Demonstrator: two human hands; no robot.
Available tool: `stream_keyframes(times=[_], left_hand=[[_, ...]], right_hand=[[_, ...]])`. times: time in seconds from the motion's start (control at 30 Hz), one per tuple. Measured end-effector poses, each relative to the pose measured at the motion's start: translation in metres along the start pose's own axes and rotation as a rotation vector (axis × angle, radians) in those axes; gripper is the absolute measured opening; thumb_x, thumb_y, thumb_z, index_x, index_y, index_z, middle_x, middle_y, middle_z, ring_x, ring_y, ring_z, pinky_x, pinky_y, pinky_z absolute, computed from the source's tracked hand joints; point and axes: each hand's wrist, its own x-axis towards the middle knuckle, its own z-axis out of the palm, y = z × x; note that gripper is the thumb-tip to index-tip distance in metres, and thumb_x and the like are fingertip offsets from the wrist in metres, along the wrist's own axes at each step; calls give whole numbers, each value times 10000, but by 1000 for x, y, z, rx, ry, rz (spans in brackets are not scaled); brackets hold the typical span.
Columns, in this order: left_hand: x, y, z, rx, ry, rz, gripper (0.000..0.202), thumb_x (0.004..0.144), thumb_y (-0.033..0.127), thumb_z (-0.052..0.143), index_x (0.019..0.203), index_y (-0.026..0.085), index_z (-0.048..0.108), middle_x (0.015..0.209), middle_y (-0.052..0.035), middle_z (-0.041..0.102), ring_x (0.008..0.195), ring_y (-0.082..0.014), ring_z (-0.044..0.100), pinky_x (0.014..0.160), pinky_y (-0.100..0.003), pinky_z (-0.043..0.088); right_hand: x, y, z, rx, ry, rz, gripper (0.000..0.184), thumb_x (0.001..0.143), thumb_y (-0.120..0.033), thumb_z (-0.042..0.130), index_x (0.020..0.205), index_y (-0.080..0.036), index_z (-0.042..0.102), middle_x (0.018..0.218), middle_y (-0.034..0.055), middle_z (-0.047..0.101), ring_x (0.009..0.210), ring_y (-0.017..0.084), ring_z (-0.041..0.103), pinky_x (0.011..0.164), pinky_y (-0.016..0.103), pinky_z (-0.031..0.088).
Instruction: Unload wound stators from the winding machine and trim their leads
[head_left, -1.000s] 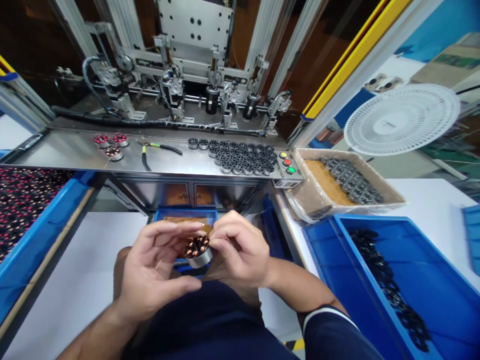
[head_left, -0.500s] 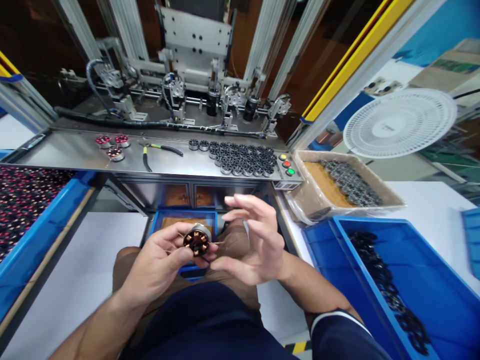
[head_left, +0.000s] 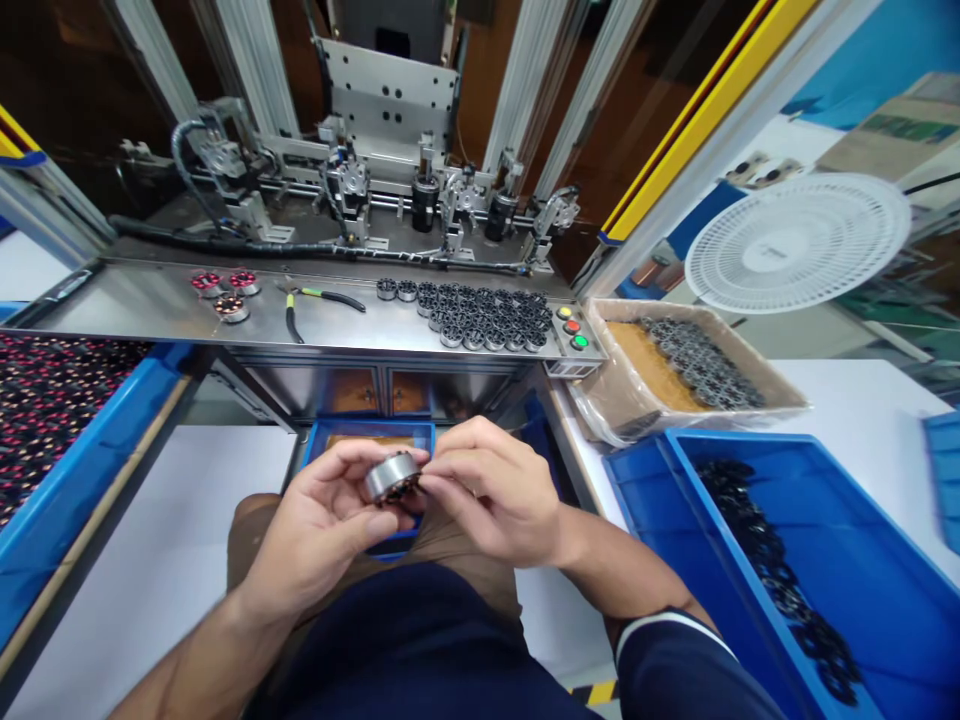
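My left hand (head_left: 319, 525) grips a small round motor stator (head_left: 391, 477) with a silver rim and copper windings, held above my lap. My right hand (head_left: 495, 490) is closed beside it, its fingertips pinching at the stator's right edge. Both hands hover over a small blue bin (head_left: 330, 436) under the bench. On the steel shelf (head_left: 135, 305) lie three wound stators (head_left: 225, 290), green-handled pliers (head_left: 311, 300) and a cluster of several dark bare stators (head_left: 484, 315).
A winding machine (head_left: 390, 190) stands behind the shelf, with coloured buttons (head_left: 572, 326) at its right end. A cardboard box (head_left: 780, 395) and a blue crate (head_left: 862, 570) hold dark parts at right. Another blue crate (head_left: 90, 450) of wound stators sits left. A white fan (head_left: 799, 240) stands far right.
My right hand, open and spread half a second ago, has come back and closed on the stator's edge. The left hand has turned the stator so its silver rim faces me.
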Motion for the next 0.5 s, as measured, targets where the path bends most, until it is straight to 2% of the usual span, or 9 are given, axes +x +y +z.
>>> stream_keyframes(times=[0.07,0.17,0.23,0.3,0.37,0.4,0.43,0.5], left_hand=[[1,1,0,-24,-9,102,388,663,215,866,1011,268,702,1183,-46,726,1002,-211,726,822,-292,617],[7,2,-1,-81,52,183,426,647,347,874,1026,266,697,1168,-56,728,1148,-252,666,929,-346,579],[13,3,0,-102,48,60,397,732,479,785,1033,230,709,1081,-82,753,1056,-243,707,876,-325,589],[17,4,-1,-119,-123,-223,513,838,631,583,947,153,732,890,-127,770,825,-235,752,710,-303,606],[17,6,-1,-143,-313,-448,625,881,677,452,841,116,725,693,-137,741,603,-221,726,531,-279,566],[16,7,-2,-148,-348,-481,592,891,649,463,833,117,715,651,-129,729,553,-216,711,484,-266,543],[14,7,-2,-145,-335,-458,508,892,595,516,866,125,708,655,-116,729,544,-211,708,466,-255,533],[10,8,-2,-114,-214,-292,289,877,436,635,978,171,693,699,-70,735,592,-196,722,497,-241,551]], right_hand=[[4,-3,0,11,6,70,70,866,-87,626,877,-154,644,784,61,663,741,146,640,646,263,551],[11,-4,-2,57,-37,73,52,876,-104,627,864,-154,633,772,61,659,743,148,637,656,270,549],[16,-2,-3,77,-102,20,50,890,-118,617,888,-163,635,784,57,669,758,144,647,669,260,556],[20,-1,-6,70,-154,-24,56,903,-130,603,907,-174,638,802,56,677,755,138,651,662,246,558],[22,-2,-10,45,-191,-48,58,907,-137,598,909,-176,640,812,61,679,740,135,650,652,241,559],[23,-3,-11,28,-203,-52,55,907,-140,600,910,-176,642,813,63,678,736,136,650,651,241,559],[23,-4,-13,10,-208,-49,52,906,-143,604,912,-176,644,812,64,676,738,139,650,652,243,560],[23,-7,-13,-34,-186,-20,53,903,-142,610,909,-177,649,795,58,668,742,143,648,654,247,561]])
